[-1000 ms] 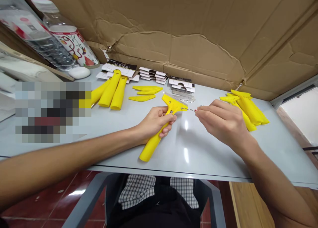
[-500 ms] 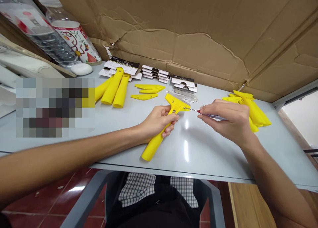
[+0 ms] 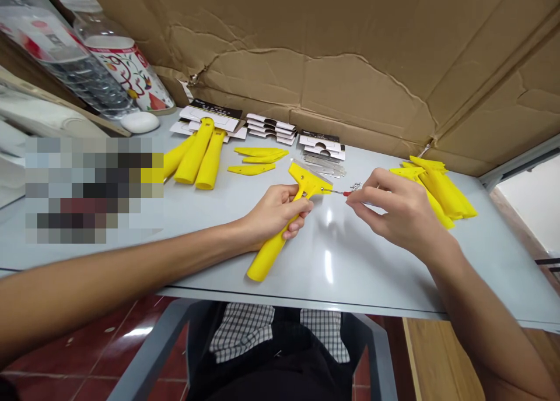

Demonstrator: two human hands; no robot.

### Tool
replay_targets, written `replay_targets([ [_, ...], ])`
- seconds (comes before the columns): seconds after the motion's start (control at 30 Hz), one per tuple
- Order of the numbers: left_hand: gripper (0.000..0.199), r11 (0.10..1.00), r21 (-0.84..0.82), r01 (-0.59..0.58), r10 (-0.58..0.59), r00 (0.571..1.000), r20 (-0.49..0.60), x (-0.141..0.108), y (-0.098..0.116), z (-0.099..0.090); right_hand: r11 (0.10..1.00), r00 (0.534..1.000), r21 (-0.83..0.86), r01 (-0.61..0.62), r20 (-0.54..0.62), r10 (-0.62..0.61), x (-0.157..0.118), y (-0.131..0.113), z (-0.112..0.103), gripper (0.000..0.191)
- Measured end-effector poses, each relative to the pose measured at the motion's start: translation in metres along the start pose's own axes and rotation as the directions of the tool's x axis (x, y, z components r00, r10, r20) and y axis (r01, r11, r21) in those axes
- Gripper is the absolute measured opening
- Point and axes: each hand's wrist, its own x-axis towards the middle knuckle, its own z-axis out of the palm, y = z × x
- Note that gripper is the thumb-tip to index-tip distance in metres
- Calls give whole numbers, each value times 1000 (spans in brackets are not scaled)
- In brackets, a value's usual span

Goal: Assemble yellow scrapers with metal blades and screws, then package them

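Note:
My left hand (image 3: 282, 214) is wrapped round the neck of a yellow scraper (image 3: 269, 255), whose wide head points up and to the right. My right hand (image 3: 389, 206) pinches a thin screwdriver (image 3: 347, 194) with a red collar; most of its handle is hidden by the fingers. The screwdriver's tip meets a screw hole at the right end of the scraper head. Just behind the screwdriver lies a small heap of screws (image 3: 356, 186). Beyond the scraper head are thin metal blades (image 3: 324, 165) and several loose yellow strips (image 3: 251, 169).
Yellow handles (image 3: 201, 156) lie at the left by folded cards (image 3: 271, 127). More yellow scraper parts (image 3: 450, 191) are piled at the right. Two bottles (image 3: 126, 69) and a white oval object (image 3: 140, 122) stand at the back left. Cardboard (image 3: 306, 34) lines the back.
My right hand's fingers have shifted on the screwdriver, and the heap of screws behind it now shows. The scraper stays in my left hand; the whole view has moved slightly.

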Motion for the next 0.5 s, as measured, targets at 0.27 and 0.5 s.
replay_targets([
  [0.27,27,999,51,-4,3,999,33,-1,-1,0,980,995,-170,-101,-4,102,-1,1,-3,17],
  [0.5,26,999,46,3,-5,999,39,0,0,-1,988,1000,-151,20,7,-19,0,-5,-5,14],
])
